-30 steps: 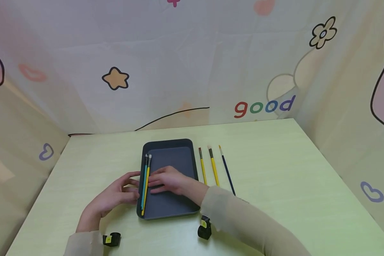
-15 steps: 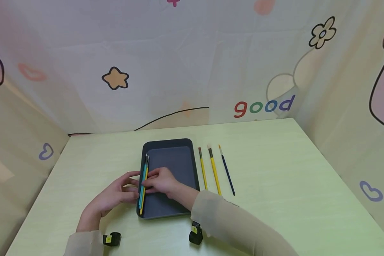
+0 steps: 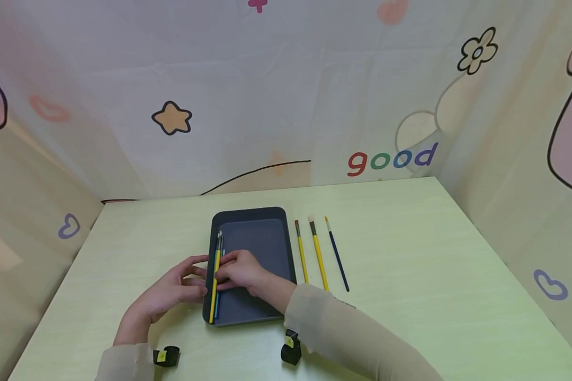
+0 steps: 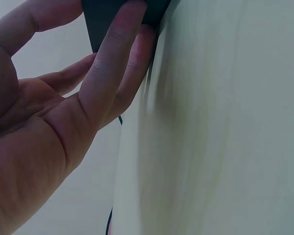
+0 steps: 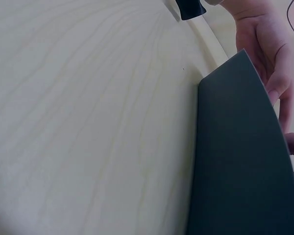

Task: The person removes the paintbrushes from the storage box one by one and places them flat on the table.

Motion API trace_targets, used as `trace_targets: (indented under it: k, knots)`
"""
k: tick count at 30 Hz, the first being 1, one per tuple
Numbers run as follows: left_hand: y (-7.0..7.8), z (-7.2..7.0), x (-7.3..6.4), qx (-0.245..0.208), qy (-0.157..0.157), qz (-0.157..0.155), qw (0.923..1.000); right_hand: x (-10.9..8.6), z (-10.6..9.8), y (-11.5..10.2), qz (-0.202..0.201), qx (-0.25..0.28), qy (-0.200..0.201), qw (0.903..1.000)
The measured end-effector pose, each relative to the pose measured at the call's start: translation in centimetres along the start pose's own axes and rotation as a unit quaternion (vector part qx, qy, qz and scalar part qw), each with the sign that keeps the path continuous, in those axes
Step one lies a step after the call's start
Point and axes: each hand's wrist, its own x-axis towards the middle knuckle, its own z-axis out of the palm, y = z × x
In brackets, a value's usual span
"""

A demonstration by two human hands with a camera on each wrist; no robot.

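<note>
A dark grey tray [image 3: 263, 235] lies on the table in the head view. Inside it, along the left side, a yellow paintbrush [image 3: 213, 299] and blue-toned paintbrushes [image 3: 217, 307] lie close together, bristles toward the far end. My right hand [image 3: 244, 272] reaches over the tray and pinches these brushes near their middle; the fingertips are partly hidden. My left hand [image 3: 176, 288] rests its spread fingers against the tray's left outer wall. In the left wrist view, extended fingers [image 4: 110, 63] touch the tray's edge.
Right of the tray lie a thin yellow paintbrush [image 3: 302, 254], a thicker yellow paintbrush [image 3: 319, 259] and a dark blue paintbrush [image 3: 338, 258], side by side. Behind the table hangs a printed cloth [image 3: 248, 95]. The tray's wall fills the right of the right wrist view.
My right hand has moved left onto the brushes in the tray. The yellow brush has shifted to the left of the blue-toned ones. My left hand has stayed in place.
</note>
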Motion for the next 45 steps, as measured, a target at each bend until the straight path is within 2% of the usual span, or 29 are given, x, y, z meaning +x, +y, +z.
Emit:
trace_targets:
  k: [7,13,30,45]
  knots:
    - [0.0,0.0,0.0,0.001,0.006,-0.012,0.9999,0.0,-0.2,-0.3,0.01,0.003,0.002,0.9999]
    - [0.0,0.0,-0.1,0.0,0.01,-0.009,0.9999,-0.2,-0.6,-0.7,0.013,0.018,0.003,0.9998]
    - [-0.1,0.0,0.1,0.005,0.016,-0.009,0.9998,-0.7,-2.6,-1.2,0.02,0.029,-0.025,0.9991]
    - [0.1,0.1,0.1,0.005,0.025,-0.02,0.9995,-2.2,-4.2,-2.8,0.01,0.022,-0.024,0.9994]
